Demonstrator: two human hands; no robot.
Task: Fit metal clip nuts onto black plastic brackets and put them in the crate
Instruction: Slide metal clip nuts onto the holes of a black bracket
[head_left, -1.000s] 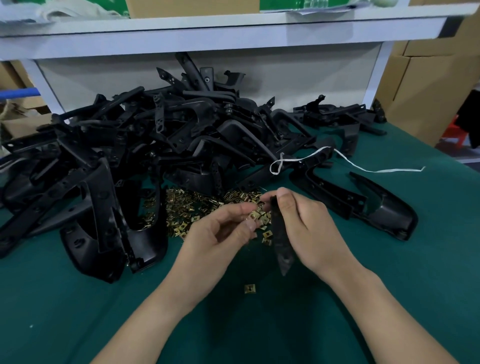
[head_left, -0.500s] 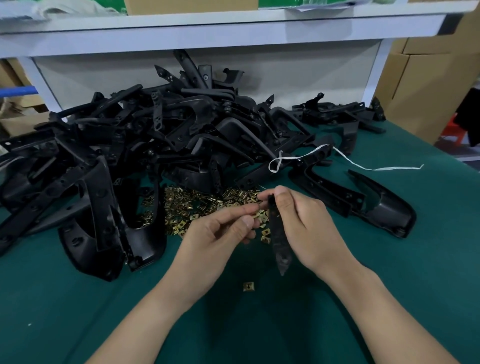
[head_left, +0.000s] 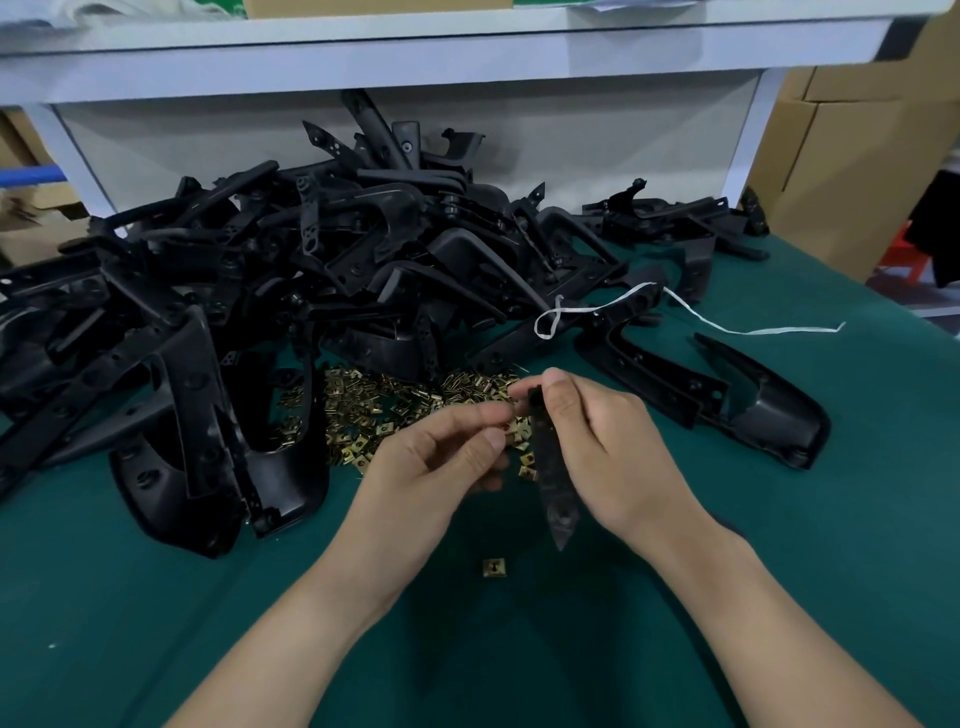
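My right hand (head_left: 597, 447) grips a narrow black plastic bracket (head_left: 553, 493) upright, its pointed end hanging down toward me. My left hand (head_left: 431, 462) sits just left of it, thumb and fingers pinched together beside the bracket's upper part; a clip nut between them is mostly hidden. A heap of brass-coloured clip nuts (head_left: 384, 410) lies on the green table behind my hands. One loose clip nut (head_left: 493, 568) lies on the table below the bracket. No crate is in view.
A big pile of black plastic brackets (head_left: 311, 270) fills the table's back and left. A large curved bracket (head_left: 748, 410) lies to the right, with a white string (head_left: 727, 326) across it. A white shelf (head_left: 415, 47) spans the back; cardboard boxes (head_left: 852, 156) stand at right.
Both hands stay together at the bracket's top with only small finger shifts. My left fingers have closed in slightly toward the bracket.
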